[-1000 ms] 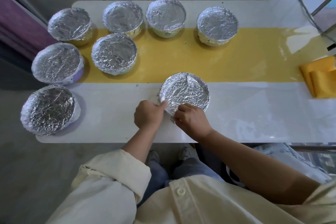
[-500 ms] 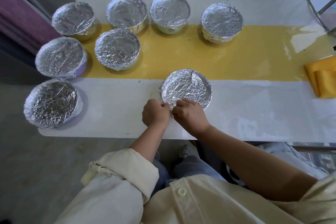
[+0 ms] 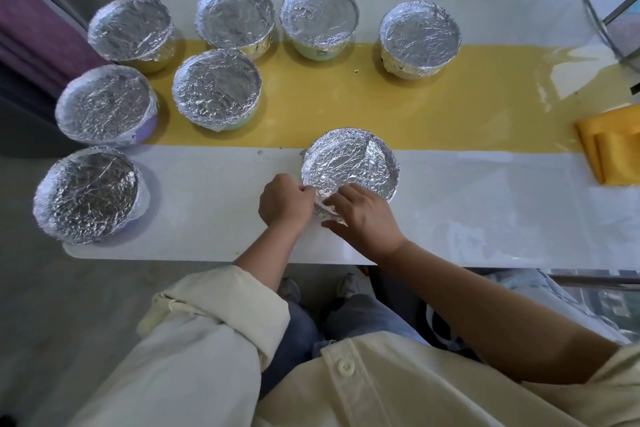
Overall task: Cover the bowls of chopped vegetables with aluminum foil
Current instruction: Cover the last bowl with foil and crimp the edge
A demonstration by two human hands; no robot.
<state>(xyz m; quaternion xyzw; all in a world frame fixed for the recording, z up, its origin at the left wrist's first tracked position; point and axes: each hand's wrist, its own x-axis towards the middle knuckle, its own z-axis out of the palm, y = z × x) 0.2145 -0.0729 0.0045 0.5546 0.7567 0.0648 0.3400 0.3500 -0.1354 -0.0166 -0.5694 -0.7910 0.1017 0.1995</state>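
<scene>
Sealing the round foil-covered bowl [image 3: 349, 166], the left hand [image 3: 285, 201] pinches and the right hand [image 3: 365, 217] grips its loose silver edge.

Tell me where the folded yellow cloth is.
In the head view, the folded yellow cloth lies at the table's right end, cut by the frame edge, well right of the foil-covered bowl the left hand and right hand hold.

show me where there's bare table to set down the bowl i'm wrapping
Widest free patch: white tabletop between the foil-covered bowl being wrapped and the folded yellow cloth. Also bare: the yellow band right of the far-right foil-covered bowl. Crowded: the left side, six foil-covered bowls packed close.
</scene>
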